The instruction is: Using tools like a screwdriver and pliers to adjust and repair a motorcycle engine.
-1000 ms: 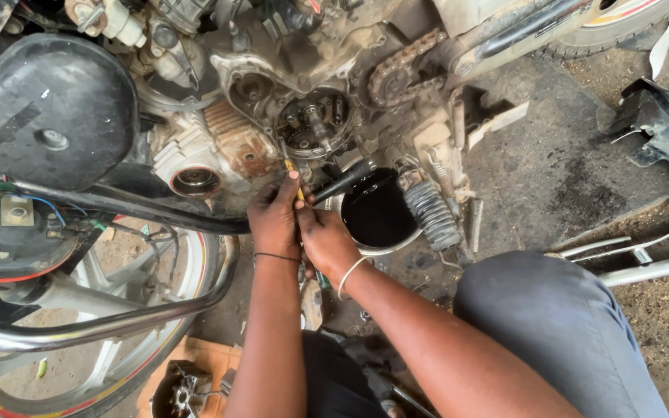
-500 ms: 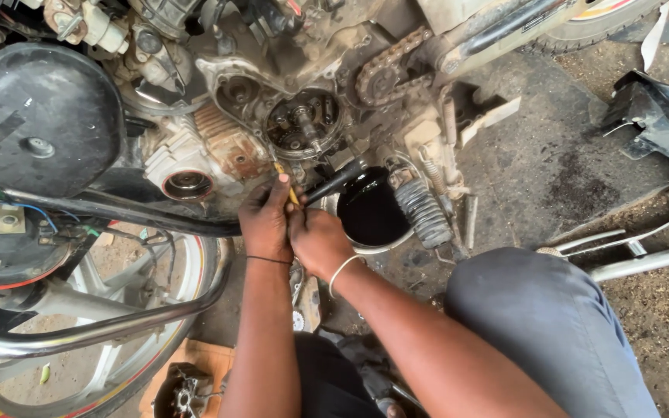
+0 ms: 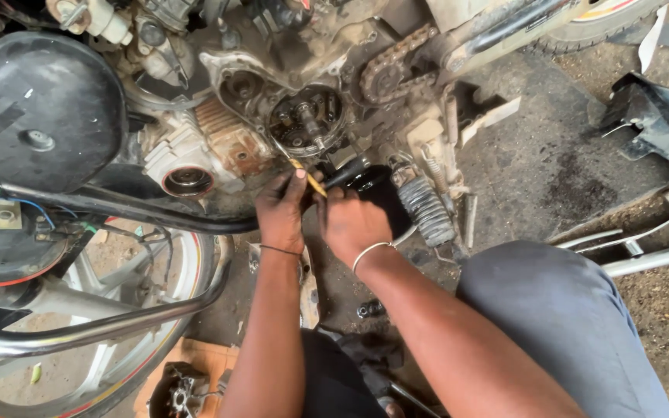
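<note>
Yellow-handled screwdriver [image 3: 308, 179] pinched in left hand [image 3: 282, 213], tip pointing up toward round engine clutch [image 3: 305, 121]. Right hand [image 3: 354, 224] clenched just beside it, over black bowl [image 3: 385, 203], apparently gripping the handle's lower end. Spring [image 3: 426, 209] near right.

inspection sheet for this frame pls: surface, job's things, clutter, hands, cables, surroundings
Surface: dirt ground with a dark oily concrete patch.
Job's things: yellow-handled tool, tip at the open engine housing; black bowl beneath, mostly hidden by the hand.
Clutter: small metal parts on the ground; black plastic panel at right; boxed part at bottom.
Hands: left hand, fingers on the tool; right hand beside it, over the bowl, grip unclear.
Cables: blue and green wires at left.
Surroundings: motorcycle lying on its side, wheel, drive chain, shock spring.
</note>
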